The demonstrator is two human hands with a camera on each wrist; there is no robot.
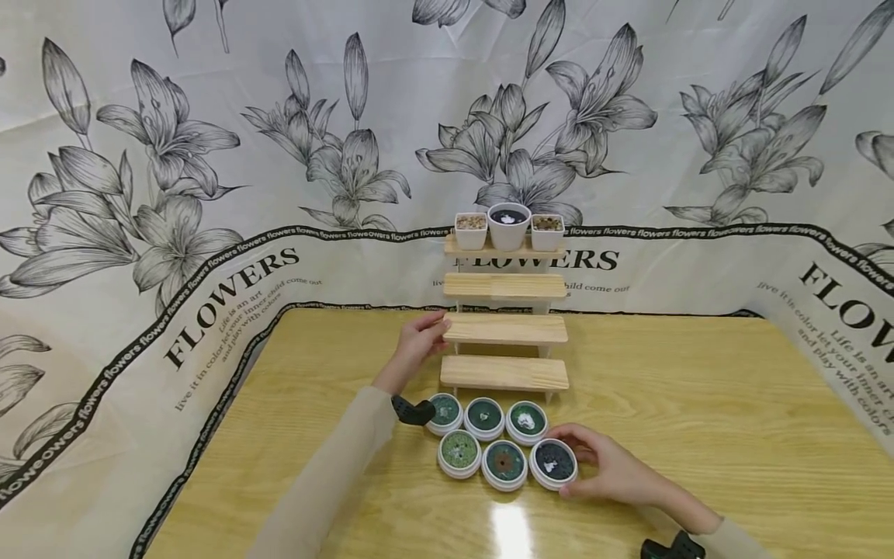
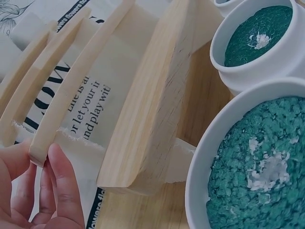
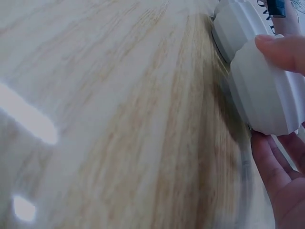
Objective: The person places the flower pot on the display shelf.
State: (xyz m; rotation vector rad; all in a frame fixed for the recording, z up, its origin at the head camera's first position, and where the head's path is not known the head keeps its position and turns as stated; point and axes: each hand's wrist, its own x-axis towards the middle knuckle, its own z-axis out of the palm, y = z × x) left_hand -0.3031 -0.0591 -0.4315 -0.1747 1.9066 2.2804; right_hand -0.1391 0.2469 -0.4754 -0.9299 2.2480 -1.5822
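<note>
Head cam: the left hand (image 1: 421, 341) is pinching the left end of the second step up on a wooden tiered stand (image 1: 505, 286), which sits toward the back of the counter (image 1: 698, 388). Three small white pots are lined up on its top step. Six round white pots are bunched in front of it in two rows of three, and the right hand (image 1: 606, 470) has its thumb and fingers around the dark-filled pot (image 1: 554, 463) at the right end of the front row.

Left wrist cam: thumb and fingers close around the tip of that step, with the bottom step just beside and two teal-filled pots on the right.

Right wrist cam: thumb on one side of the ribbed white pot, fingers on the other; its filling is hidden here.
</note>
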